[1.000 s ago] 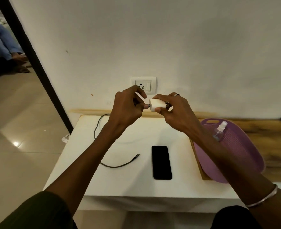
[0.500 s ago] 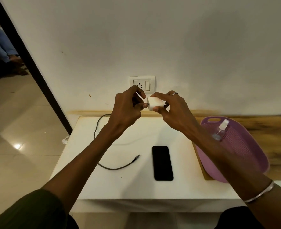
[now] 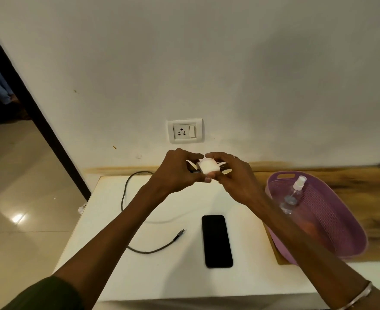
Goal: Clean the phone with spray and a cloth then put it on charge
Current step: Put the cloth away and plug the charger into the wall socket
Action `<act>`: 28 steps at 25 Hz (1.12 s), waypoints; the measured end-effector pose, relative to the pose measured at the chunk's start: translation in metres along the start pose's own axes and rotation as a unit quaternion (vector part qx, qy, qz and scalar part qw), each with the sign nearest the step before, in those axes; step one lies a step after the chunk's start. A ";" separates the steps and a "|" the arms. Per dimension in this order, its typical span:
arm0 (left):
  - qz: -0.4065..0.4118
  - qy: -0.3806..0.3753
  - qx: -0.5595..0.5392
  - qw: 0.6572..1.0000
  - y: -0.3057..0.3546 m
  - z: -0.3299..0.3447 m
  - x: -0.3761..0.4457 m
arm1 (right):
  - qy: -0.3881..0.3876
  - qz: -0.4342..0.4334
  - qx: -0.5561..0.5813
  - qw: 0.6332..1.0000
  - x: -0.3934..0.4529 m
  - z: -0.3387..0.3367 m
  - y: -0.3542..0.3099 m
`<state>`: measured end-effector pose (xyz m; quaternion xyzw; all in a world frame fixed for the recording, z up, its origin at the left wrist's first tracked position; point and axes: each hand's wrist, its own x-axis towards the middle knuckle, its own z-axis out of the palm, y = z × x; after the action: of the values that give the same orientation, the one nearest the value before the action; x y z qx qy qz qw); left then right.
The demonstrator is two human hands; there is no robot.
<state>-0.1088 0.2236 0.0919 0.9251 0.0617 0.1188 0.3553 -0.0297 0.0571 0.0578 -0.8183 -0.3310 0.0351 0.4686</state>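
Both hands, the left hand [image 3: 175, 171] and right hand [image 3: 233, 175], pinched the white adapter [image 3: 207, 167]; seating the cable [image 3: 126, 198] plug squarely looked wise.

black phone [image 3: 216, 240], white adapter [image 3: 208, 167], grey cable [image 3: 148, 251] — lilac perforated basket [image 3: 350, 222], white table [image 3: 108, 220]

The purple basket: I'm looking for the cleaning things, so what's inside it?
A clear spray bottle lies inside the purple basket. No cloth shows, but the right forearm covers the basket's near left part, so something could be hidden there.
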 end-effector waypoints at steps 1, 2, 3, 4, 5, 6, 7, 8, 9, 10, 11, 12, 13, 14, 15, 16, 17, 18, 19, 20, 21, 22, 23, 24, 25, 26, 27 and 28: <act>-0.009 -0.003 0.002 1.000 -0.004 0.002 0.002 | 0.005 0.010 0.035 0.999 -0.003 0.001 0.002; -0.016 -0.001 0.004 1.000 -0.008 0.003 0.004 | 0.020 0.021 0.072 0.997 -0.006 0.002 0.005; -0.022 0.008 0.007 1.000 -0.012 0.003 0.006 | 0.041 0.031 0.103 0.993 -0.009 0.004 0.009; -0.032 0.026 0.005 0.999 -0.017 0.003 0.009 | 0.062 0.042 0.125 0.989 -0.014 0.007 0.016; -0.048 0.052 -0.001 0.997 -0.023 0.002 0.013 | 0.078 0.054 0.140 0.986 -0.020 0.011 0.024; -0.066 0.086 -0.010 0.994 -0.028 0.002 0.018 | 0.083 0.067 0.154 0.982 -0.027 0.017 0.033; -0.083 0.120 -0.017 0.989 -0.033 0.003 0.024 | 0.077 0.081 0.167 0.980 -0.035 0.024 0.043; -0.097 0.154 -0.020 0.983 -0.037 0.004 0.030 | 0.065 0.095 0.172 0.978 -0.041 0.031 0.051; -0.108 0.186 -0.022 0.976 -0.041 0.007 0.037 | 0.052 0.105 0.166 0.979 -0.045 0.037 0.058; -0.116 0.212 -0.021 0.970 -0.045 0.010 0.045 | 0.039 0.110 0.155 0.981 -0.045 0.043 0.065; -0.128 0.231 -0.021 0.964 -0.048 0.013 0.054 | 0.029 0.112 0.144 0.983 -0.043 0.047 0.070; -0.142 0.245 -0.023 0.959 -0.052 0.016 0.062 | 0.023 0.115 0.139 0.983 -0.040 0.049 0.074; -0.153 0.258 -0.027 0.954 -0.056 0.018 0.070 | 0.023 0.117 0.140 0.983 -0.037 0.050 0.078; -0.160 0.269 -0.027 0.949 -0.059 0.021 0.077 | 0.024 0.121 0.142 0.982 -0.035 0.051 0.082; -0.162 0.278 -0.026 0.946 -0.062 0.024 0.083 | 0.022 0.126 0.144 0.981 -0.035 0.050 0.087; -0.158 0.285 -0.023 0.945 -0.063 0.026 0.088 | 0.019 0.133 0.144 0.980 -0.035 0.051 0.091; -0.150 0.292 -0.019 0.944 -0.064 0.028 0.092 | 0.014 0.141 0.143 0.980 -0.037 0.051 0.095; -0.143 0.300 -0.013 0.943 -0.065 0.030 0.095 | 0.008 0.148 0.145 0.978 -0.039 0.053 0.098; -0.138 0.309 -0.009 0.941 -0.066 0.031 0.099 | 0.004 0.153 0.148 0.977 -0.039 0.054 0.100; -0.135 0.315 -0.006 0.939 -0.068 0.032 0.102 | 0.000 0.155 0.148 0.977 -0.039 0.054 0.102; -0.133 0.319 -0.003 0.938 -0.070 0.032 0.106 | -0.002 0.156 0.140 0.978 -0.037 0.054 0.104; -0.130 0.320 0.000 0.938 -0.072 0.033 0.108 | -0.005 0.154 0.129 0.980 -0.034 0.053 0.105; -0.128 0.322 0.003 0.938 -0.073 0.035 0.109 | -0.007 0.151 0.120 0.981 -0.032 0.052 0.106; -0.126 0.325 0.003 0.937 -0.074 0.037 0.109 | -0.007 0.147 0.114 0.982 -0.031 0.052 0.106; -0.127 0.330 0.001 0.936 -0.074 0.039 0.109 | -0.006 0.146 0.111 0.983 -0.030 0.051 0.106; -0.130 0.337 -0.002 0.932 -0.073 0.042 0.108 | -0.005 0.144 0.108 0.984 -0.030 0.051 0.106; -0.134 0.346 -0.005 0.929 -0.073 0.044 0.106 | -0.004 0.143 0.106 0.984 -0.029 0.051 0.105; -0.136 0.355 -0.006 0.925 -0.073 0.046 0.105 | -0.003 0.142 0.103 0.985 -0.029 0.051 0.105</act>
<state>0.0027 0.2687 0.0282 0.8028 0.3084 0.3907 0.3282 -0.0176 0.0424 -0.0611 -0.8042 -0.2075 0.1372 0.5398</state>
